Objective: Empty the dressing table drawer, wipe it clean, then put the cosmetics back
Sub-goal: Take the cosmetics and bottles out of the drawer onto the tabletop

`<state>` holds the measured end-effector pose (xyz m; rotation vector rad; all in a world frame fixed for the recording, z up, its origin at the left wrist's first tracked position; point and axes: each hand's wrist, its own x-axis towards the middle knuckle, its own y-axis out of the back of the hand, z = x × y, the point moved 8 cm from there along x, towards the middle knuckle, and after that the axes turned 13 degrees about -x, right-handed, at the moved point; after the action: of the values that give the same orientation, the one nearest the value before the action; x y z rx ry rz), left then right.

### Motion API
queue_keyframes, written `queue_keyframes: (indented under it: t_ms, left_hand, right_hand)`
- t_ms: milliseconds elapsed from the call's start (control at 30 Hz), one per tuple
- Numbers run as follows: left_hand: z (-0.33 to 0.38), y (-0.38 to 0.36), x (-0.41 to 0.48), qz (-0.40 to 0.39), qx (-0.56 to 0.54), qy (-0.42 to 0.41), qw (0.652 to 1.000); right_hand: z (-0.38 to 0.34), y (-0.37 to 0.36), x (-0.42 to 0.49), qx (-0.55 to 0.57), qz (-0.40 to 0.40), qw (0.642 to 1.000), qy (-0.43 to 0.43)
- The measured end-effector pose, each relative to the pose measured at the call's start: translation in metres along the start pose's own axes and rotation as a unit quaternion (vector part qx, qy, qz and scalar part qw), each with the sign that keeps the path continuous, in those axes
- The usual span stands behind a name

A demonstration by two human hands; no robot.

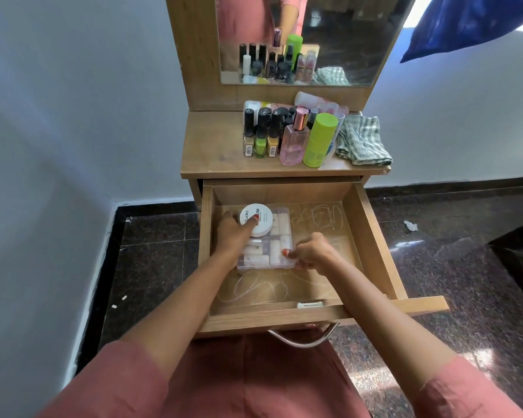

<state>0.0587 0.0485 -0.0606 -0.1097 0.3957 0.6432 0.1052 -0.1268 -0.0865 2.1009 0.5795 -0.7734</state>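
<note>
Left hand (pixel 231 233): grips the clear box (pixel 280 233) at its left, one digit steadying the white jar (pixel 264 218).
Right hand (pixel 313 251): I pinch the near-right corner, probably to lift it level.

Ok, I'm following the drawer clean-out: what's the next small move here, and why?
Probably lift the clear box out, left hand holding the white jar on it, right hand gripping its corner: nothing else lies in the drawer.

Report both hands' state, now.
Left hand: closed, gripping the white jar.
Right hand: closed, gripping the clear box by its edge.
</note>
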Motion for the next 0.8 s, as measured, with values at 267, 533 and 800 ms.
queue_keyframes:
  t_ms: [267,533,800]
  left_hand:
    - [-0.001,-0.001,0.000,-0.036,-0.089,0.066,0.993]
    - [0.028,0.010,-0.027,-0.036,-0.131,0.035,0.990]
    - [0.076,0.037,-0.051,0.004,-0.209,-0.029,0.977]
  right_hand:
    - [-0.003,0.010,-0.029,0.044,-0.027,0.999,0.004]
    - [-0.015,0.024,-0.070,0.062,-0.045,0.996,0.047]
    - [-0.051,0.033,-0.105,0.115,-0.055,0.984,0.128]
